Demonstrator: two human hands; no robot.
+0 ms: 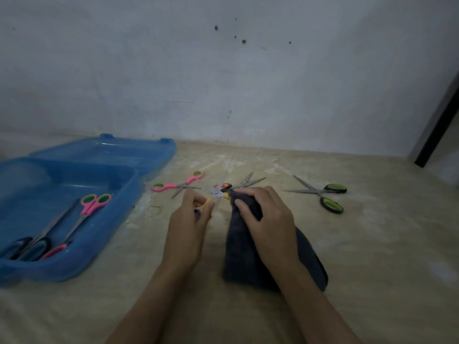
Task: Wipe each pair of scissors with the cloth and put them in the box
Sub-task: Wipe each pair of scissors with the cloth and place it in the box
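Task at mid-course. In the box (67, 269), lid open at far left, we count at least three pairs already stowed: a pink pair (93, 202) and two or so dark-handled ones at its near end, too dim to number surely. Three pairs lie on the floor (372, 244) unwiped, as we judge: pink scissors (176, 186) just beside the box, an orange pair (238, 184) behind the hands, and green scissors (320, 193) well to the right, blades spread. A seventh, the yellow scissors (216, 196), is being wiped. Our left hand (191, 219) pinches its yellow handle, fingers curled tight about it. Our right hand (265, 217) grips the cloth (248, 256), fingers closed around the bunched top, which covers the blade end; the rest drapes to the floor.
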